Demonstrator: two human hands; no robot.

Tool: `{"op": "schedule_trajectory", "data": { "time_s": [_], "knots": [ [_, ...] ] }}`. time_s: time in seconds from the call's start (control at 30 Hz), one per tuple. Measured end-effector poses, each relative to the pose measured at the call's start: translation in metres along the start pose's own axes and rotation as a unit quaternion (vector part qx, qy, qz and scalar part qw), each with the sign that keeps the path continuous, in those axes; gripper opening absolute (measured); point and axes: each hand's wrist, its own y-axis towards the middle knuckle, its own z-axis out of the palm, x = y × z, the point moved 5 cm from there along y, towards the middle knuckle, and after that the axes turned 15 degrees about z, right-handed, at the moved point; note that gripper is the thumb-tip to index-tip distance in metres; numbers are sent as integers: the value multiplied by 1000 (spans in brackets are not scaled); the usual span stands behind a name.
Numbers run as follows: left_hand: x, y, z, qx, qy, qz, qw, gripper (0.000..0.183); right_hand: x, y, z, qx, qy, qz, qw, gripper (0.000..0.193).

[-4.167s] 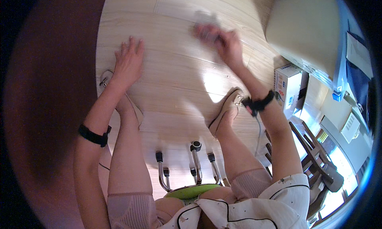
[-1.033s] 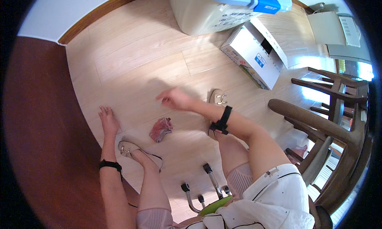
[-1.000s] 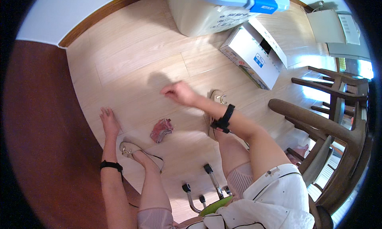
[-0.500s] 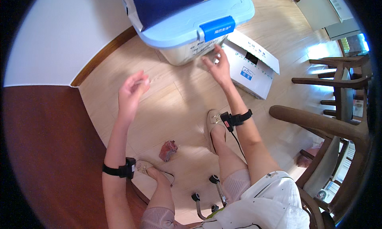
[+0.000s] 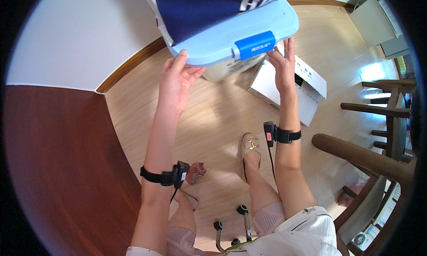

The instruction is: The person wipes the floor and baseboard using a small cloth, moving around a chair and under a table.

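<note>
Light-blue lid (image 5: 207, 47) pinched at left

The left hand (image 5: 175, 82) clamps the near-left corner, thumb over, fingers under. Above a pale bin (image 5: 218, 72), the lid's long front edge slants up rightward, its latch (image 5: 253, 45) facing near. The right hand (image 5: 285, 71), well apart, points upward at the rim; I cannot tell if it grips.

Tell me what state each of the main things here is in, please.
Left hand: open, fingers spread, at the lid's left front corner.
Right hand: open, at the lid's right front rim.
Light blue lid: on the bin; whether locked, cannot tell.
Dark blue fabric: lying on the lid.
White box: partly open, dark gap showing.
Pink cloth: crumpled on the floor.
</note>
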Motion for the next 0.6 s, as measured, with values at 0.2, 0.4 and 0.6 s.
{"op": "schedule_trajectory", "data": {
  "time_s": [0.2, 0.4, 0.6],
  "knots": [
    [0, -16, -8, 4, -8, 8, 1000, 25, -5, -11, 9, 75, 41, -22, 996, 81],
    [-25, -27, -33, -3, 10, 44, 999, 28, -6, -36, 35, 100, 25, -46, 994, 78],
    [-44, -43, -84, -35, 21, 66, 997, 29, -27, -60, 63, 134, 9, -8, 991, 83]
  ]
}}
